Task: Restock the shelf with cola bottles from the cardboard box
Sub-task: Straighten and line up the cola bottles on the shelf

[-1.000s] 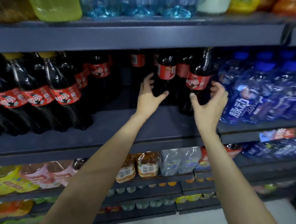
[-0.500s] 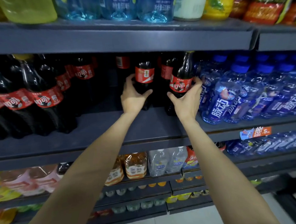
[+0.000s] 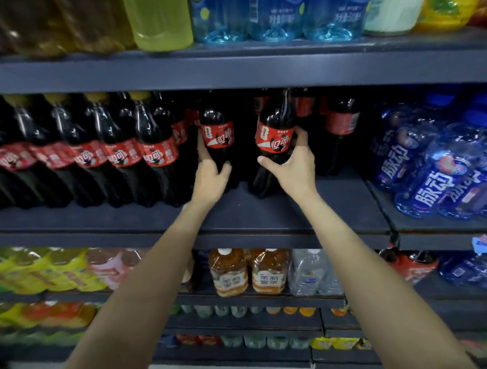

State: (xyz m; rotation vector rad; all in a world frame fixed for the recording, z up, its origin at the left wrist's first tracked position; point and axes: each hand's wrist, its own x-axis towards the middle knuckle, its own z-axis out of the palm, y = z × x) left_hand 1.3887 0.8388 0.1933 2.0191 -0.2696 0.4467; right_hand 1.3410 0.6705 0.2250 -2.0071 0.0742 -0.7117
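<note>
Under both hands (image 3: 208, 177), red-labelled cola bottles (image 3: 274, 143)

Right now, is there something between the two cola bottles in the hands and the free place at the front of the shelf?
Nothing visible. The left hand and right hand each grip a cola bottle, and the shelf board before them is bare.

**Both hands on cola bottles at the middle shelf**

The left hand (image 3: 209, 177) is gripping one upright cola bottle (image 3: 217, 140), while the right hand (image 3: 291, 167) is curling round a second cola bottle (image 3: 275, 137), which is leaning slightly left. Both are standing on the dark shelf (image 3: 266, 211), between a cola row (image 3: 116, 154) and blue bottles (image 3: 439, 171).
</note>
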